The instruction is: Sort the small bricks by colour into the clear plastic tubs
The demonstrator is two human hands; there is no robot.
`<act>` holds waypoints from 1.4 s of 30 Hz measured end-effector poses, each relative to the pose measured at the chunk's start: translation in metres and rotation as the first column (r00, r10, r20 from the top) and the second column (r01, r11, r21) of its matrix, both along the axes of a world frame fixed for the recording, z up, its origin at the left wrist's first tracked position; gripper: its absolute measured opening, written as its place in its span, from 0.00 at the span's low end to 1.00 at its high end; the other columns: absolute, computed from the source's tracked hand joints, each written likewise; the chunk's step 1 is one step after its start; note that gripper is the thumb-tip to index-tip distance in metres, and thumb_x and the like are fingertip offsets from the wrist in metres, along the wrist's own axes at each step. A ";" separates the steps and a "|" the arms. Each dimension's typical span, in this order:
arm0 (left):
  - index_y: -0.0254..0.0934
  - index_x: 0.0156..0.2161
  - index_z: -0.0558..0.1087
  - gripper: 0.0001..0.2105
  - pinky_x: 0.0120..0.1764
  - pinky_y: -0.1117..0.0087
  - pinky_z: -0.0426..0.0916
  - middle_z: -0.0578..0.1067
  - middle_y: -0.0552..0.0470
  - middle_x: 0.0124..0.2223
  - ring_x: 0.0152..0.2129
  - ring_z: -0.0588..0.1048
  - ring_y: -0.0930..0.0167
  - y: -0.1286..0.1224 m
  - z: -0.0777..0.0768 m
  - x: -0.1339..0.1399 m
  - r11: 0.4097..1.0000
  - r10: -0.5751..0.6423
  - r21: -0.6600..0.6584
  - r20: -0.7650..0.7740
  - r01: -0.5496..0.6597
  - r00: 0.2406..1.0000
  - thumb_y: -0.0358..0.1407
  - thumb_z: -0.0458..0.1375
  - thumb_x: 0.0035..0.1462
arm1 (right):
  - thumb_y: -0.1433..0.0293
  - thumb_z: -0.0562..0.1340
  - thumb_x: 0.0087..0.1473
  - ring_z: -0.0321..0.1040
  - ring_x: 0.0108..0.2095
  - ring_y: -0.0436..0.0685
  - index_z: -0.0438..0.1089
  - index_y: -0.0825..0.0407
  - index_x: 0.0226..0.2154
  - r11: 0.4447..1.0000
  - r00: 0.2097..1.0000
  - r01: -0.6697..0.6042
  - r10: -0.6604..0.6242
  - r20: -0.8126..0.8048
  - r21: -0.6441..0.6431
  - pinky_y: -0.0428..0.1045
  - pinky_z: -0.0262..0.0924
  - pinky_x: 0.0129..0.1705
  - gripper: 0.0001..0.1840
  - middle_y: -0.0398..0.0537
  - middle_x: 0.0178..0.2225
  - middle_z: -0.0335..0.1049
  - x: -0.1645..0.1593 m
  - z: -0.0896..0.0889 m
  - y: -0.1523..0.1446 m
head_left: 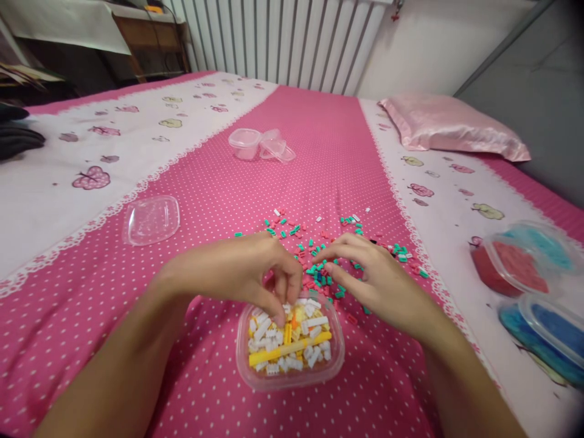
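A clear plastic tub [244,372] holds white and yellow toy bricks, with a long yellow brick strip [290,348] lying across the top. Over the tub's far left rim, my left hand [260,271] has its fingers curled down and thumb drawn in at the bricks. Whatever sits between those fingertips is too small to make out. My right hand [369,274] reaches over a loose pile of green and red bricks [319,277] just beyond the tub, its fingers apart and lightly bent. A few white bricks [319,219] lie scattered at the pile's far side.
On the pink dotted bedspread, a clear lid [152,220] lies to the left. Clear containers [246,143] are grouped farther back. At right stand a tub of red pieces [506,267] and a tub of blue pieces [542,334]. A pink pillow [451,126] rests behind them.
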State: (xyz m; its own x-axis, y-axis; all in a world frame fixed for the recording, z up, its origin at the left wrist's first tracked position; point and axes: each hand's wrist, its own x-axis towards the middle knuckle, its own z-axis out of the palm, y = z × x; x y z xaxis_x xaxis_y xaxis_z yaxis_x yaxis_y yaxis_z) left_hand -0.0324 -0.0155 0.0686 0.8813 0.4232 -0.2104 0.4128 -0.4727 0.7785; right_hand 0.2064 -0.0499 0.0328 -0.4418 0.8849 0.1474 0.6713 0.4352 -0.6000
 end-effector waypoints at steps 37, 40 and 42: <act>0.40 0.57 0.65 0.17 0.53 0.51 0.56 0.82 0.47 0.41 0.43 0.77 0.58 0.084 -0.075 0.000 0.414 0.669 0.704 0.195 -0.578 0.717 0.35 0.55 0.63 | 0.78 0.55 0.61 0.66 0.52 0.59 0.75 0.49 0.51 0.953 0.985 0.153 -0.169 0.039 0.260 0.56 0.56 0.57 0.20 0.51 0.51 0.76 0.011 -0.043 0.100; 0.41 0.54 0.65 0.16 0.52 0.55 0.61 0.81 0.50 0.40 0.40 0.78 0.62 0.076 -0.060 -0.004 0.496 0.617 0.580 0.289 -0.647 0.732 0.37 0.58 0.62 | 0.75 0.58 0.61 0.65 0.50 0.61 0.77 0.50 0.48 0.947 0.971 0.159 -0.201 0.128 0.280 0.57 0.56 0.56 0.16 0.52 0.49 0.77 0.003 -0.039 0.111; 0.40 0.52 0.66 0.16 0.46 0.62 0.66 0.80 0.51 0.39 0.38 0.78 0.65 0.062 -0.046 -0.007 0.636 0.532 0.434 0.353 -0.638 0.770 0.38 0.60 0.60 | 0.72 0.59 0.62 0.64 0.49 0.63 0.78 0.50 0.46 0.945 0.957 0.136 -0.203 0.205 0.298 0.58 0.55 0.54 0.14 0.53 0.47 0.77 0.000 -0.041 0.112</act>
State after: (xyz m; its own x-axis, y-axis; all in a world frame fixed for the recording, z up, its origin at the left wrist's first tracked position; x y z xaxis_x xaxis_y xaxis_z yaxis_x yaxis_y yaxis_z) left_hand -0.0391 0.0469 0.0225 0.4070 0.8554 0.3203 0.6248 -0.5165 0.5855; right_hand 0.2065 0.0616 -0.0081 -0.3401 0.8878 0.3101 0.8546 0.4294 -0.2919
